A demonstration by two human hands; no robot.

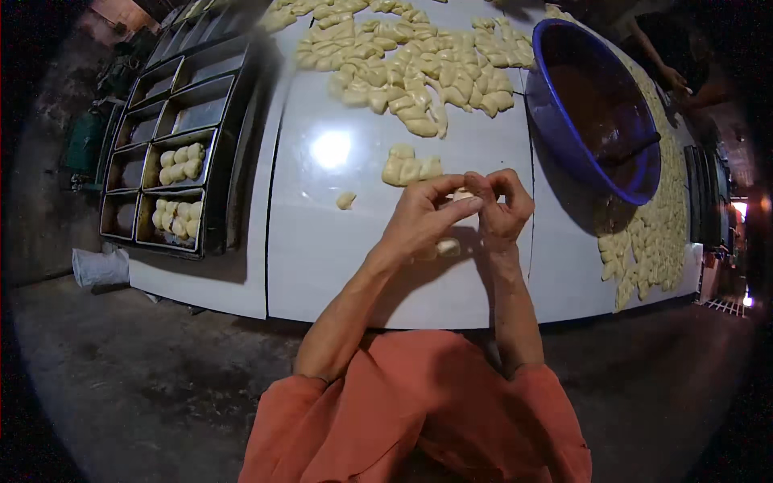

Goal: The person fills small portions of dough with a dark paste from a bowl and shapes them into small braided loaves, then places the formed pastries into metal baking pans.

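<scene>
My left hand (425,216) and my right hand (503,211) meet above the white table (322,266), fingers pinched together. A small piece of pale dough (463,194) shows between them, partly covered by the fingers. Beneath the hands, another dough piece (448,247) lies on the table, some of it hidden by my left wrist. Just beyond my fingers sits a short row of dough pieces (409,167) pressed side by side. A lone dough scrap (345,200) rests to the left of my left hand.
Many dough pieces (403,68) spread over the far table, and more dough (644,262) covers the right side. A blue basin (555,105) with brown contents stands at the right. Dark metal baking pans (193,117) sit at the left, two holding dough. Another person's hand (675,80) shows far right.
</scene>
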